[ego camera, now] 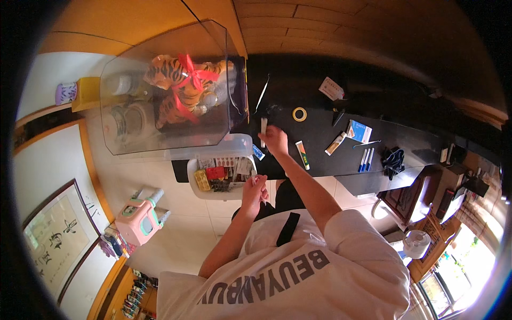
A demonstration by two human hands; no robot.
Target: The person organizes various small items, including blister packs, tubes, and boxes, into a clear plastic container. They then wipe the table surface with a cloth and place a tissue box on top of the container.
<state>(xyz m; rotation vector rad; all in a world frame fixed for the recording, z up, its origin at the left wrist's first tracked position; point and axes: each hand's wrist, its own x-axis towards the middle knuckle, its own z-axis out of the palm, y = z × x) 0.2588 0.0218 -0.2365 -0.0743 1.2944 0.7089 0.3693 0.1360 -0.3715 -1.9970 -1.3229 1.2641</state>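
Observation:
My left hand [253,195] is raised in front of my body, beside the open storage bin [224,195]. Its fingers are closed around a slim whitish item [253,176], mostly hidden by the hand. Over the black tabletop [280,164], my right hand [276,140] has its fingers on a narrow white strip [263,124], which shows above and below them. A blue-and-white packet [258,152] lies just below that strip. To the right of my right hand lies a green-and-white tube [303,155]. A roll of yellow tape [299,114] sits farther back.
A clear case [120,136] holding a tiger figure [180,96] stands at the left. Double-ended metal picks [262,94], a gold tube [335,144], a blue box [359,131], blue-and-white pens [366,160] and a crumpled black item [393,162] lie on the table.

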